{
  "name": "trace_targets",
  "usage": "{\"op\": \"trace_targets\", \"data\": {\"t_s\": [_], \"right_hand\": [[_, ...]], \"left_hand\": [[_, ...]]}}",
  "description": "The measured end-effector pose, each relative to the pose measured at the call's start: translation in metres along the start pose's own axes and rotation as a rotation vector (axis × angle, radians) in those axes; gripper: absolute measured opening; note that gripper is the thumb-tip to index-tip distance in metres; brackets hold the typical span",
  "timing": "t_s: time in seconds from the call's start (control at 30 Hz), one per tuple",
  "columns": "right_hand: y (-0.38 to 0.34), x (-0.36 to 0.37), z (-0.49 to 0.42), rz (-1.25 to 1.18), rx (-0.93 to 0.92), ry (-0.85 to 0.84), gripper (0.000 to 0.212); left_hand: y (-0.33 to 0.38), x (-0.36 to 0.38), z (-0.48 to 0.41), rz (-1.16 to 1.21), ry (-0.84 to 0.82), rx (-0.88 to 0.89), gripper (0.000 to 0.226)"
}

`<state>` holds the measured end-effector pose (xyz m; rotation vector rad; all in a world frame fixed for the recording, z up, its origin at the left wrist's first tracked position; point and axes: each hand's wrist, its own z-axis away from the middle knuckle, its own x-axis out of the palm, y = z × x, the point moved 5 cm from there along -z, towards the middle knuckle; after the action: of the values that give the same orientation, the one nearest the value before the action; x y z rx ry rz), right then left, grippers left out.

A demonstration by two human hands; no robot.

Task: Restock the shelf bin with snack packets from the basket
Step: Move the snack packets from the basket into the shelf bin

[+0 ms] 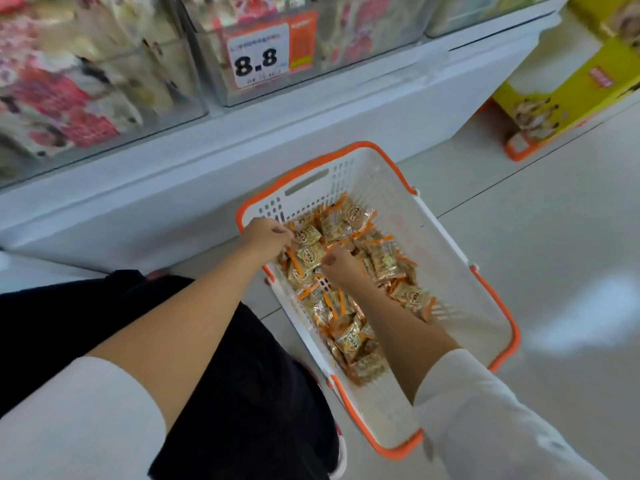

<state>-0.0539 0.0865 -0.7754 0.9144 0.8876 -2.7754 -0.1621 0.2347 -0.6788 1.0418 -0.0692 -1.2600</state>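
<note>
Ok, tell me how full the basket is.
Partly full: snack packets lie in a shallow heap along the basket's left side, well below its rim.

Both hands are down in the white, orange-rimmed basket (398, 216) on the floor (554, 237), right among the heap of gold-and-orange snack packets (381, 261). The left hand (265, 237) sits at the far-left corner with fingers curled, pinching at the edge of a packet, and the right hand (341, 268) is fisted knuckles-up in the middle of the pile, though whether it has hold of one, hard to say. Up top, blurred, the clear shelf bin (346, 39) carries a price tag (258, 60) reading 8.8, with a yellow box (568, 88) off to the right.
</note>
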Motion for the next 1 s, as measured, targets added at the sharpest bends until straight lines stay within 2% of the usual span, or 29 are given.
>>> {"op": "trace_targets", "data": {"t_s": [0.17,0.33,0.43,0.53,0.63,0.77,0.83,1.0], "right_hand": [[0.002,0.034,-0.041,0.069,0.054,-0.052,0.052],[0.005,0.079,-0.056,0.191,0.068,-0.068,0.085],[0.003,0.089,-0.047,0.396,0.061,0.058,0.077],[-0.006,0.089,-0.044,0.453,0.07,0.047,0.061],[-0.013,0.066,-0.038,0.292,0.082,0.104,0.027],[-0.034,0.01,-0.027,-0.166,0.156,0.144,0.042],[-0.063,-0.025,-0.014,-0.27,0.144,0.095,0.038],[-0.162,-0.103,0.047,-0.541,0.026,-0.002,0.032]], "left_hand": [[-0.015,-0.012,-0.023,-0.011,0.07,-0.017,0.017],[-0.018,-0.014,-0.033,0.048,0.072,-0.022,0.024],[-0.021,-0.013,-0.035,0.079,0.072,-0.019,0.023],[-0.019,-0.014,-0.033,0.077,0.078,-0.01,0.017],[-0.015,-0.02,-0.028,0.081,0.099,0.002,0.016],[-0.004,-0.033,-0.021,0.12,0.1,0.025,0.018],[0.006,-0.039,-0.01,0.095,0.047,0.046,0.017],[0.058,-0.063,0.024,0.048,-0.059,0.155,0.035]]}}
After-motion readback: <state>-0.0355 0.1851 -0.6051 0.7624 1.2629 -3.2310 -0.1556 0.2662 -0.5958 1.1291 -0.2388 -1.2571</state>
